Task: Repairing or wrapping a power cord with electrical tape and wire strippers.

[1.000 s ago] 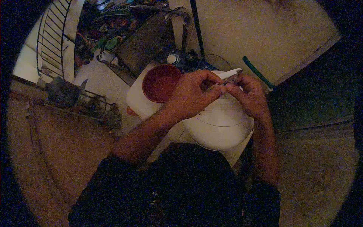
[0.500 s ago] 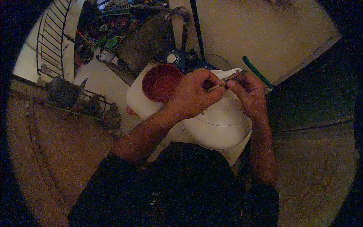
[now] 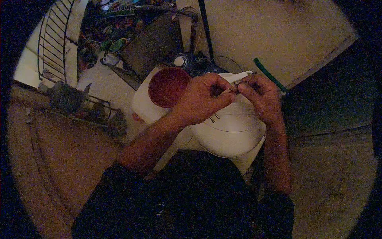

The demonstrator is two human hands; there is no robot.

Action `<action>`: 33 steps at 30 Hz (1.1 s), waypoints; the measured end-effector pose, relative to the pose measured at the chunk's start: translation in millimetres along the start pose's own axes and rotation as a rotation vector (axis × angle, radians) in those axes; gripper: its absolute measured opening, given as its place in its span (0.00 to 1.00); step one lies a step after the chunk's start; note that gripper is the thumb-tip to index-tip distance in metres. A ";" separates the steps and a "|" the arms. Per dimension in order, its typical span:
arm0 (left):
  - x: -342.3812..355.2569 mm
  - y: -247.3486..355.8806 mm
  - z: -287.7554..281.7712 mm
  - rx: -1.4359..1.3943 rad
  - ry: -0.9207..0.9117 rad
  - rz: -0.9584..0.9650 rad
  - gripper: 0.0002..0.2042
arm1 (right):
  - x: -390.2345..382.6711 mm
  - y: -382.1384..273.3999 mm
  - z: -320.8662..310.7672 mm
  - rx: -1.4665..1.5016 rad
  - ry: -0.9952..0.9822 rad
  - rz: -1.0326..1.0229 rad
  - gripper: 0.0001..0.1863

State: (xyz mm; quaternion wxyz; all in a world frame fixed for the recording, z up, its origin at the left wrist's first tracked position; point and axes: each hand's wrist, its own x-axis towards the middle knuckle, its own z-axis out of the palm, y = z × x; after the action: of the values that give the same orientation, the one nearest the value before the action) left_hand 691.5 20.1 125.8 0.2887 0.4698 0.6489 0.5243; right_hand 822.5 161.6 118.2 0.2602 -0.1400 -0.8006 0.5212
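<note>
Both my hands meet above a white rounded object (image 3: pixel 230 139), and their fingertips pinch something small that I cannot make out in the dim light. My left hand (image 3: pixel 205 97) is closed, thumb against forefinger. Below its palm stick out two short thin prongs (image 3: pixel 215 118), whose other ends the hand hides. Close beside it, my right hand (image 3: pixel 260 93) is closed too, thumb and forefinger pressed together at the same spot. A white handle-like piece (image 3: pixel 240 75) shows just behind the fingertips. Left of my left hand stands a red round container (image 3: pixel 167 87), partly covered by that hand.
Under the red container lies a white surface (image 3: pixel 141 99). Behind it is a dark blue device with a pale knob (image 3: pixel 180 61). A green tube (image 3: pixel 269 75) lies at the right. A black wire rack (image 3: pixel 55 38) and a cluttered heap (image 3: pixel 115 24) are at the far left.
My hands have shifted only slightly, still pinching at the same place. The two prongs below my left hand show more plainly now.
</note>
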 end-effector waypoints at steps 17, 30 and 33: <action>-5.4 -3.3 -5.9 -0.233 -0.060 -0.093 0.07 | 6.9 -19.7 -4.5 0.244 -0.145 0.193 0.13; -4.3 7.8 -3.4 -0.573 -0.135 -0.147 0.02 | 19.4 -20.6 -23.5 0.184 -0.294 0.214 0.12; -5.0 8.5 -6.1 -0.491 -0.118 -0.152 0.07 | 17.8 -30.2 -21.8 0.184 -0.274 0.230 0.13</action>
State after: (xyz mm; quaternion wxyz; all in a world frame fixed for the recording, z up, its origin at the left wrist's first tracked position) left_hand 690.8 13.1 135.0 0.4701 0.3653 0.5176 0.6145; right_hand 821.6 174.5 157.4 0.0993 -0.1340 -0.7564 0.6325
